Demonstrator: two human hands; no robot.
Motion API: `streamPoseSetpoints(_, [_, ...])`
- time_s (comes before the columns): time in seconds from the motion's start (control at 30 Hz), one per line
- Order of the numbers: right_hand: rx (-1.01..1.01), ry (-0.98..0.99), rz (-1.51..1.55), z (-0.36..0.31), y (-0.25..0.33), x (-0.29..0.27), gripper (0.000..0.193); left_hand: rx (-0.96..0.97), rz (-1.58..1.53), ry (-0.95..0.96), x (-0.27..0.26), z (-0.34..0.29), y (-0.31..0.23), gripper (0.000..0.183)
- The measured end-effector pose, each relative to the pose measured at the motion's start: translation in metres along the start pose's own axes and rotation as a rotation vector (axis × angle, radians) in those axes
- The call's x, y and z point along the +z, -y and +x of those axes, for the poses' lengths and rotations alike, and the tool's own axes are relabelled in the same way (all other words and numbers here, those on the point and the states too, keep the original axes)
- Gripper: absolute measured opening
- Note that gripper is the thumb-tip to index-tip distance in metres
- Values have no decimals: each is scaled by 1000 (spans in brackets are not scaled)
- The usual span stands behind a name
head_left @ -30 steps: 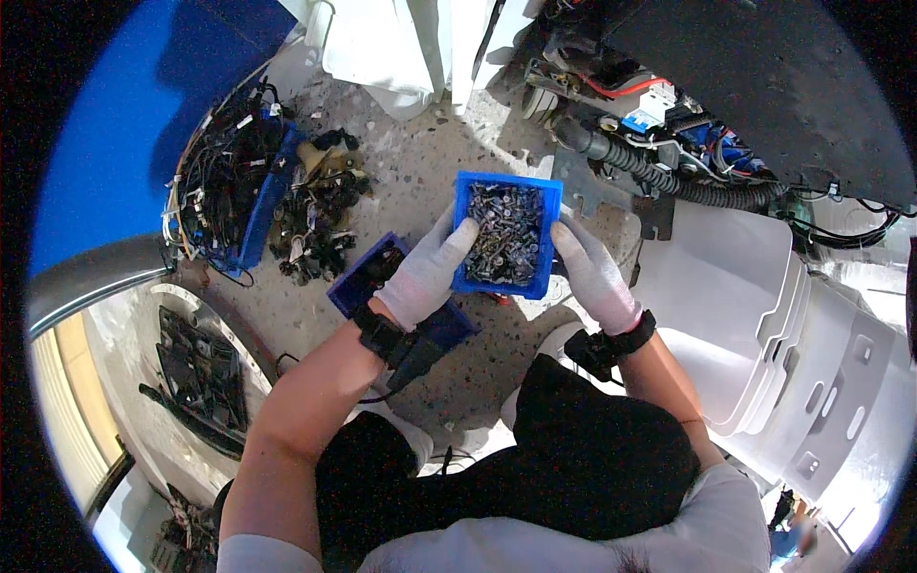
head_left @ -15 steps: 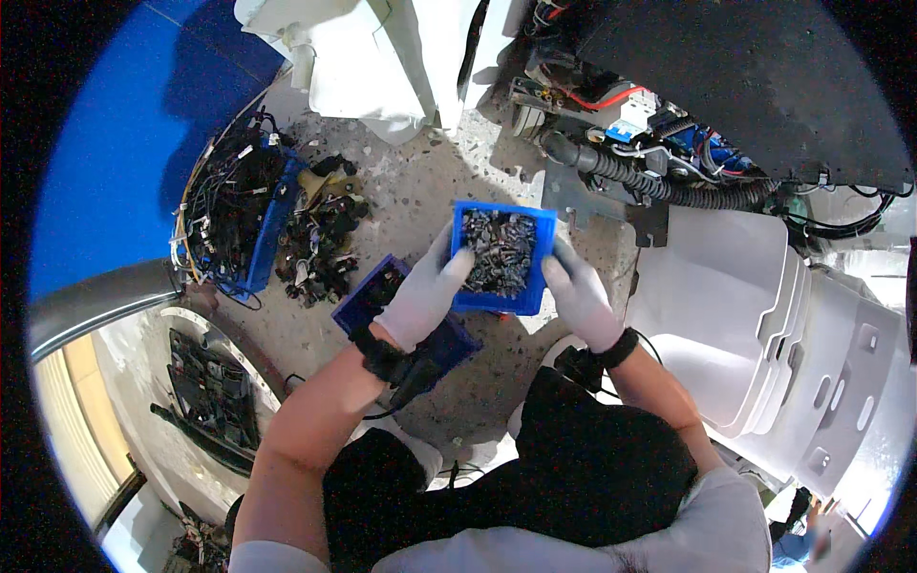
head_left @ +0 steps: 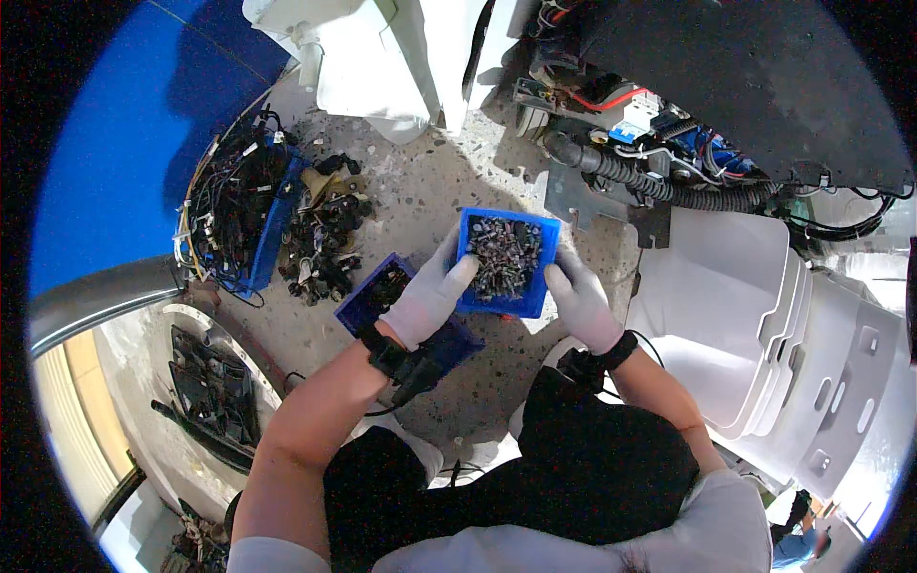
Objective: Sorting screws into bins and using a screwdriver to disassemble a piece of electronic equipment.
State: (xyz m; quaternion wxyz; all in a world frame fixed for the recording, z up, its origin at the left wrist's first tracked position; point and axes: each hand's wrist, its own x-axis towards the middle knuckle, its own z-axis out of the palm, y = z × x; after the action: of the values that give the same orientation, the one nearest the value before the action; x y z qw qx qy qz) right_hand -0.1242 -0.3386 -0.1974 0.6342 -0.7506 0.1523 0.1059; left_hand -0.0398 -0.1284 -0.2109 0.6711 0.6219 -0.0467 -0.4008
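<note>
Between my two white-gloved hands is a small blue plastic bin, filled with many small metal fasteners that look like bolts or screws. My left hand grips the bin's left wall, its thumb over the rim. On the opposite wall my right hand is closed, thumb along the side; the fingers beneath are hidden. Below my left forearm a second, darker blue bin rests on the floor with small dark parts inside. My left hand and wrist cover part of it.
Dark parts lie heaped on the floor beside a blue crate of tangled cables. Stacked white plastic tubs stand at right. Beyond them sits a dark machine with a corrugated hose. Another person is far off at lower right.
The bin has shifted very slightly right and down in the picture, and its fasteners catch the light differently. Both hands keep their hold on it.
</note>
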Motion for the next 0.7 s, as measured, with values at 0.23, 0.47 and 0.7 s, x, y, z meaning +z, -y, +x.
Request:
streamPoseSetpoints(0.23, [-144,-47,-213,16,-4,-2,49,15,41,-32,-4,7,0,69])
streamPoseSetpoints(0.47, [69,90,51,11,-10,0,59,10,-97,30,-5,2,14,70])
streamPoseSetpoints(0.7, [-34,-1,-17,9,0,2,51,78,15,29,-4,4,-12,71])
